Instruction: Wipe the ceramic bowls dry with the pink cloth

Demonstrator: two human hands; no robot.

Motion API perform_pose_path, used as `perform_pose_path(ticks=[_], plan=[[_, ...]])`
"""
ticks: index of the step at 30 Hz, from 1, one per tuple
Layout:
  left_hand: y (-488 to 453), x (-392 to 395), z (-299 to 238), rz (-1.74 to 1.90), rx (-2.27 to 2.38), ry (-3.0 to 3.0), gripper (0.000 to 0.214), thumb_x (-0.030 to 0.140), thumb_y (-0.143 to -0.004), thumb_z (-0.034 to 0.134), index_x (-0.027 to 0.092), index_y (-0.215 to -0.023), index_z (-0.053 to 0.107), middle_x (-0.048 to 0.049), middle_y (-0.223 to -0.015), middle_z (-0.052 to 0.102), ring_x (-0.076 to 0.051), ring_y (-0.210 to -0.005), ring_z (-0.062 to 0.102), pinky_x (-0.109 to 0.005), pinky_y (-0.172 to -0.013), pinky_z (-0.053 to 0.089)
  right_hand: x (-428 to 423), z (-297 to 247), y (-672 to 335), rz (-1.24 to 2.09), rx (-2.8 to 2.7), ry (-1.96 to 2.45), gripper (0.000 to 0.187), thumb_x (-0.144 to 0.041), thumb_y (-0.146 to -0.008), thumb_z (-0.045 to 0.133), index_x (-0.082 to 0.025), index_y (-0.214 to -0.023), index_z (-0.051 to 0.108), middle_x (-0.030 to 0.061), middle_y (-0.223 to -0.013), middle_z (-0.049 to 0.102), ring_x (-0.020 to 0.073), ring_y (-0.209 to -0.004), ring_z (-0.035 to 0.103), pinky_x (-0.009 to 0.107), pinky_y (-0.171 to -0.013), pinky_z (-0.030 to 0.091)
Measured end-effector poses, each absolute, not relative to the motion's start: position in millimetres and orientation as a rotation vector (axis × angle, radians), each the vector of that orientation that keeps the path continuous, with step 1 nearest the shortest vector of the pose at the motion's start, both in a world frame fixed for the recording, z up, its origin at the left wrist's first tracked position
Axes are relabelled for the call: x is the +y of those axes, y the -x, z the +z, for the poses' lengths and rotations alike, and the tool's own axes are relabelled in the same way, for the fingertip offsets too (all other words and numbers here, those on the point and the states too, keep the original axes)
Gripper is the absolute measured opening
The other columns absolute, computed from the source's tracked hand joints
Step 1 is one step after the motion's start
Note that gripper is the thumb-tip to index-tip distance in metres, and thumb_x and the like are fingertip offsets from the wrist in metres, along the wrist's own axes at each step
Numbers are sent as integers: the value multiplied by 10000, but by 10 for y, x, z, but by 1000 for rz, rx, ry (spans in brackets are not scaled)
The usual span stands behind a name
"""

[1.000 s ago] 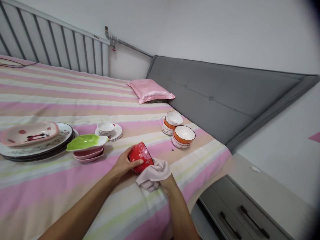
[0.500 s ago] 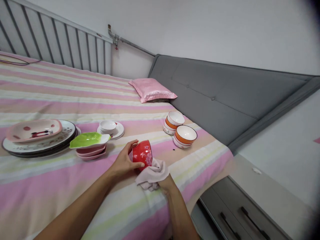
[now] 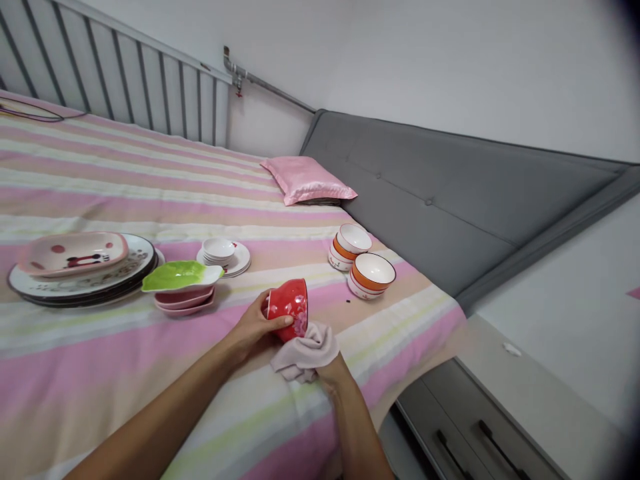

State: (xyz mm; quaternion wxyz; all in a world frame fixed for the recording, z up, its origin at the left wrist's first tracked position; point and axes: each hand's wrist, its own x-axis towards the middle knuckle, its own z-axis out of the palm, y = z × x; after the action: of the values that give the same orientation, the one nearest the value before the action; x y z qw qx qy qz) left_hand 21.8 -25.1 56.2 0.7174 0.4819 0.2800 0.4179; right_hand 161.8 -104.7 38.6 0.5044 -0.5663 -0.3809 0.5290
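A red bowl (image 3: 289, 307) with a flower pattern is tipped on its side over the striped bedspread (image 3: 100, 353). My left hand (image 3: 253, 328) grips it from the left, thumb across its lower side. My right hand (image 3: 334, 370) is closed on a pale pink cloth (image 3: 305, 350), which is bunched up and pressed against the bowl's right underside. Most of my right fingers are hidden under the cloth.
Two stacks of orange-and-white bowls (image 3: 363, 261) stand beyond the hands. Small white saucers (image 3: 223, 255), a green leaf dish on pink dishes (image 3: 181, 285) and large plates (image 3: 80, 270) lie to the left. A pink pillow (image 3: 309, 180) rests by the grey headboard (image 3: 450, 207). Drawers (image 3: 470, 433) stand right of the bed.
My left hand has turned the red bowl, so its base now faces more to the left. The cloth stays against the bowl. The view has shifted slightly.
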Motion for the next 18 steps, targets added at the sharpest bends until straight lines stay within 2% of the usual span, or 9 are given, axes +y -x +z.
perform_pose_path(ticks=[3,6,12,18], plan=[[-194,-195,570,1016,629,-1221,839,297,-508,863,178,-1226,447,-141,-1171,592,-290,-1014,598,-360,-807,503,-1066,541,-1583,1302,-961,1360,436,-456,-540,743,-203,-589,391,-97,-392,397,34,-304,332,155,-269,287],[-176,-185,616,1064,632,-1302,907,314,-460,876,189,-1240,430,-148,-1227,559,-311,-1062,573,-360,-822,500,-1083,671,-1556,1237,-956,1452,404,-422,-538,747,-198,-620,422,-95,-406,424,37,-301,357,151,-272,301],[-157,-240,710,1045,644,-1366,964,352,-446,875,202,-1270,398,-160,-1262,533,-334,-1100,554,-377,-830,515,-1098,751,-1542,1202,-949,1461,378,-363,-516,773,-181,-701,497,-71,-471,510,43,-314,390,159,-287,329],[-158,-261,722,1067,682,-1420,981,369,-441,867,212,-1285,393,-150,-1285,521,-324,-1086,567,-365,-824,528,-1102,777,-1544,1250,-951,1376,366,-383,-547,751,-188,-694,479,-72,-485,486,43,-335,386,155,-280,322]])
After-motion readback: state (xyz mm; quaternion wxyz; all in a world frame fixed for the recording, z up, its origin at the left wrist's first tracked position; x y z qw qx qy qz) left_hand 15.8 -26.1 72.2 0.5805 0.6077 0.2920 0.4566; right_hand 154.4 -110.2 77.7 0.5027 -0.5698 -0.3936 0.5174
